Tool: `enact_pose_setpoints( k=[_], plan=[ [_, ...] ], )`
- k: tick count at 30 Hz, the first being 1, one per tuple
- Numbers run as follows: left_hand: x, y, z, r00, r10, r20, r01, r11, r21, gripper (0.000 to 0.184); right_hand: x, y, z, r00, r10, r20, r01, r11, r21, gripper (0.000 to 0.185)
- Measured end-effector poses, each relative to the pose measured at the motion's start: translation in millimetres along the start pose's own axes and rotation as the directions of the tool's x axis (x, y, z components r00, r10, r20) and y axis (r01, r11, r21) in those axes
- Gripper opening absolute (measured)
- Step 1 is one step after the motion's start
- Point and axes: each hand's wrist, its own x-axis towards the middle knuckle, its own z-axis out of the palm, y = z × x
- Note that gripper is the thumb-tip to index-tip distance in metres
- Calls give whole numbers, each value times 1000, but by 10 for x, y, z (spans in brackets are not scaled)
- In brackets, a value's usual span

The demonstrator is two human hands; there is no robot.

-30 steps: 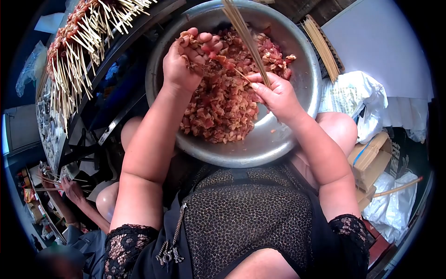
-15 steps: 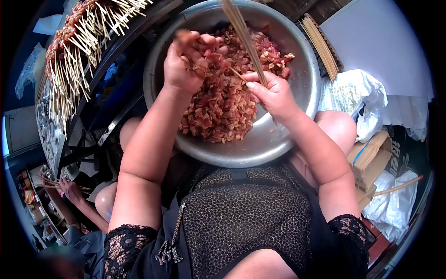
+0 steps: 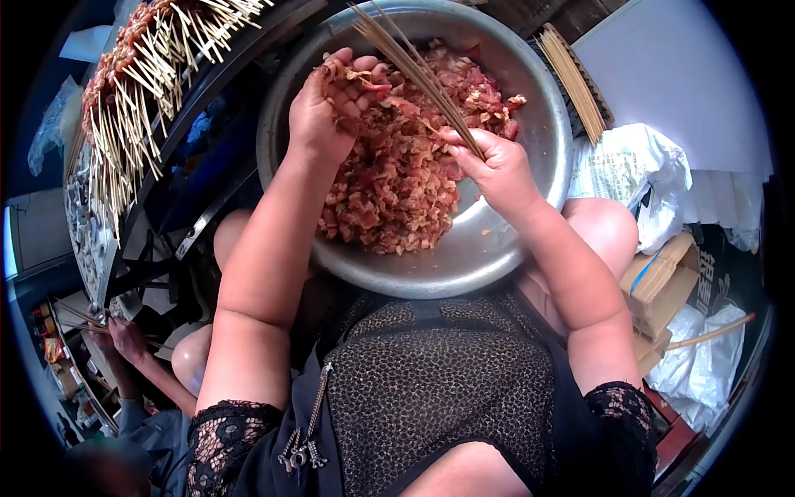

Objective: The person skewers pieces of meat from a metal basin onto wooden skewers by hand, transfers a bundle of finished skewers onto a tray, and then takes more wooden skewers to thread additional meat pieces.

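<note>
Between my knees rests a wide metal basin [image 3: 364, 280] heaped with small pieces of raw meat [image 3: 397, 199]. Over its left part, my left hand [image 3: 327, 112] is palm up with curled fingers, cupping a few meat pieces [image 3: 358, 79]. My right hand [image 3: 497, 170], at the right of the heap, grips a bundle of thin wooden skewers [image 3: 418, 70] slanting up to the left. From its fingertips one skewer points toward the left hand, with meat [image 3: 406, 108] at its far end. The fingers partly hide that skewer.
Many loaded meat skewers [image 3: 137, 91] lie along a table at upper left. More bare skewers [image 3: 571, 83] sit in a holder right of the basin, near a white plastic bag [image 3: 633, 170] and cardboard [image 3: 662, 277]. At lower left, another person's hands [image 3: 124, 335] hold thin sticks.
The skewer bundle in my right hand has swung to slant further left. My left hand has shifted slightly left, its fingers curled around meat. The other person's hands have moved a little.
</note>
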Motion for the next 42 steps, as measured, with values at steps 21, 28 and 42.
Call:
enact_pose_setpoints(
  k=[21, 28, 42],
  plan=[
    [-135, -248, 48, 975, -149, 164, 194, 933, -303, 17, 21, -106, 91, 957, 219, 189, -277, 882, 380, 23],
    [-166, -347, 93, 967, -95, 235, 187, 895, -404, 17, 17, -137, 151, 954, 232, 190, -290, 876, 385, 23],
    [78, 188, -170, 964, -38, 265, -228, 401, 887, 21, 118, -331, -236, 956, 288, 62, -290, 882, 371, 23]
  ],
)
